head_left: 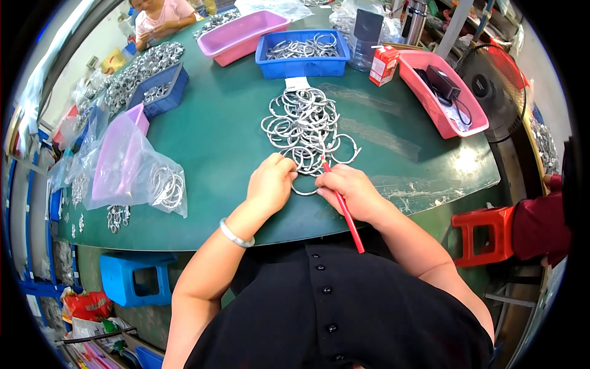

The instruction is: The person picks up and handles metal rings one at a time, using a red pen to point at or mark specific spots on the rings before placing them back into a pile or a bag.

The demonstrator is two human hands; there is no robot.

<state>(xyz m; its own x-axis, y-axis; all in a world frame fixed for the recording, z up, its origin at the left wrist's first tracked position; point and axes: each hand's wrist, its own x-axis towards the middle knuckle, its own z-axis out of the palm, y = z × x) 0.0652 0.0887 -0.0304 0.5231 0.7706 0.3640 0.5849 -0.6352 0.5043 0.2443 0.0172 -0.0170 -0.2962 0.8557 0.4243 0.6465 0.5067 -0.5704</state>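
Observation:
Close in front of me, my left hand (268, 183) has its thumb and fingers closed at the left side of a silvery metal ring (303, 193). My right hand (351, 192) is closed around a slim red pencil-like stick (348, 216), which slants from its tip among the rings down toward my body. The right thumb lies at the right side of the same ring; whether it presses on it I cannot tell. Just beyond both hands lies a tangled heap of similar metal rings (305, 121), some with small bumps at their joints.
Beyond the heap stands a blue bin (302, 67) of rings, flanked by pink trays (241, 43). At right are a red-and-white carton (385, 65), a pink basket (432, 101) and a fan (491, 92). Bagged rings (167, 188) lie left. A person (161, 18) sits across the green table (212, 123).

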